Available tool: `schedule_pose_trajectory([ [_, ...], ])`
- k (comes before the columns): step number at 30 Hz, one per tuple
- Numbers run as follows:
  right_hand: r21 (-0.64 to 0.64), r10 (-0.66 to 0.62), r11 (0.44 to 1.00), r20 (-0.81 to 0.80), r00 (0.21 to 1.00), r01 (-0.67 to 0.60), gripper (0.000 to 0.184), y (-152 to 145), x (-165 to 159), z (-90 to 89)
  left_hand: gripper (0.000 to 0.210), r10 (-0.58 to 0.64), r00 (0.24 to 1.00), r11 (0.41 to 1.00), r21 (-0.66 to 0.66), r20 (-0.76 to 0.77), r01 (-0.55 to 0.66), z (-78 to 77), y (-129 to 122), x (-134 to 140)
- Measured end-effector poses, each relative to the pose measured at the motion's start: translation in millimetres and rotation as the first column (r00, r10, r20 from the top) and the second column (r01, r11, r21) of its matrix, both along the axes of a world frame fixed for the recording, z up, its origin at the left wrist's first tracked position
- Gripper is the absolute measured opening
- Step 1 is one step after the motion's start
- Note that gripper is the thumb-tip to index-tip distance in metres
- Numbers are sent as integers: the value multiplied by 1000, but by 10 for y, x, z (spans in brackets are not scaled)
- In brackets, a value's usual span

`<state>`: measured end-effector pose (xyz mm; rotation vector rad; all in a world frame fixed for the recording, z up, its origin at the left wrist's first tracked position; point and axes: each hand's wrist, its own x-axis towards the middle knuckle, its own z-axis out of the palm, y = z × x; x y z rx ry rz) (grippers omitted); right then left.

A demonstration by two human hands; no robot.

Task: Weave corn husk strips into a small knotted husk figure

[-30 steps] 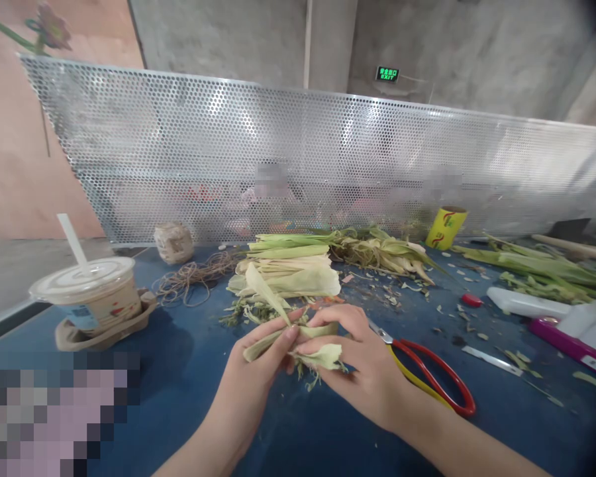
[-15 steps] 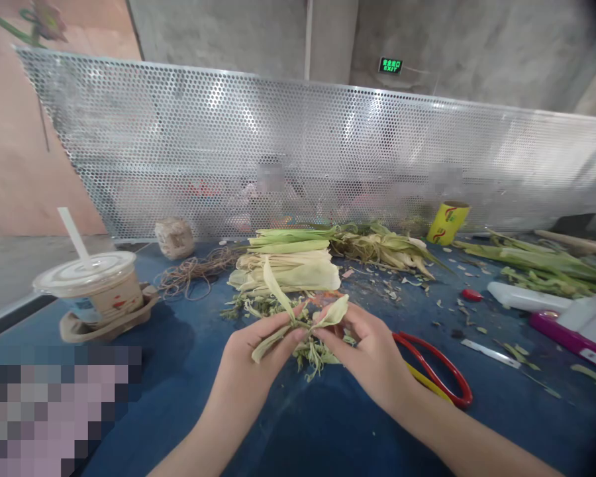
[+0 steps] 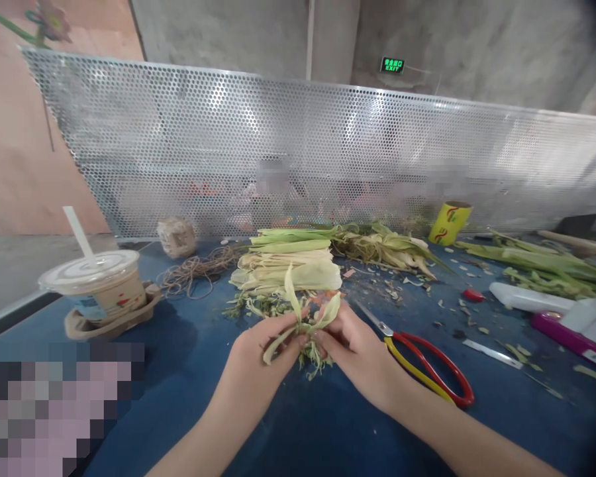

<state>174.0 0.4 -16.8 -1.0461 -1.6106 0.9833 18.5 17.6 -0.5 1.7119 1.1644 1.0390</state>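
Note:
A pale green piece of corn husk (image 3: 294, 295) with several narrow lobes is pinched between my two hands above the blue table. My left hand (image 3: 265, 351) closes thumb and fingers on its left side. On its right side, my right hand (image 3: 360, 344) grips with thumb and fingertips close to the left ones. The exact joint between the fingers is hidden. Below and behind the hands lie small knotted husk pieces (image 3: 255, 305). A stack of flat corn husks (image 3: 288, 265) lies just beyond. Scissors (image 3: 427, 361) with red and yellow handles rest beside my right hand.
At left a lidded drink cup (image 3: 106, 291) stands in a cardboard holder (image 3: 87, 328). Twine (image 3: 196, 270) lies behind it. Further right are loose husks (image 3: 382, 248), a yellow roll (image 3: 449, 223), a craft knife blade (image 3: 493, 354) and a white and purple tool (image 3: 571, 338). A perforated metal panel (image 3: 278, 126) closes the back.
My right hand has moved slightly left and up, closer to my left hand, uncovering the scissors' blades. The husk's lobes have swung more upright between my fingers.

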Motion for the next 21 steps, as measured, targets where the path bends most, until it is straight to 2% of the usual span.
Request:
schedule_pose_trajectory([
  [2, -47, 37, 998, -81, 996, -41, 13, 10, -11, 12, 27, 47, 999, 999, 26, 26, -48, -5, -12, 10],
  [5, -138, 71, 985, -198, 978, -99, 22, 24, -22, 57, 34, 87, 978, 996, -40, 191, -81, 17, -36, 48],
  [9, -202, 66, 973, -229, 971, -113, 26, 25, -26, 100, 25, 141, 948, 986, -123, 286, -109, 48, -55, 105],
  [13, -195, 62, 975, -225, 972, -108, 20, 15, -18, 99, 19, 157, 933, 977, -187, 323, -100, 42, -34, 102],
  [15, -141, -20, 990, -165, 986, -3, 16, 6, -4, 87, 21, 182, 908, 970, -222, 378, -103, 42, -13, 81],
  [18, 88, -149, 985, 8, 989, 148, 23, -13, 18, 41, 26, 220, 880, 949, -303, 422, -92, 53, 10, 53],
  [21, 307, -208, 940, 164, 964, 151, 44, -24, 29, -22, 29, 230, 864, 919, -393, 448, -41, 64, 8, 46],
])
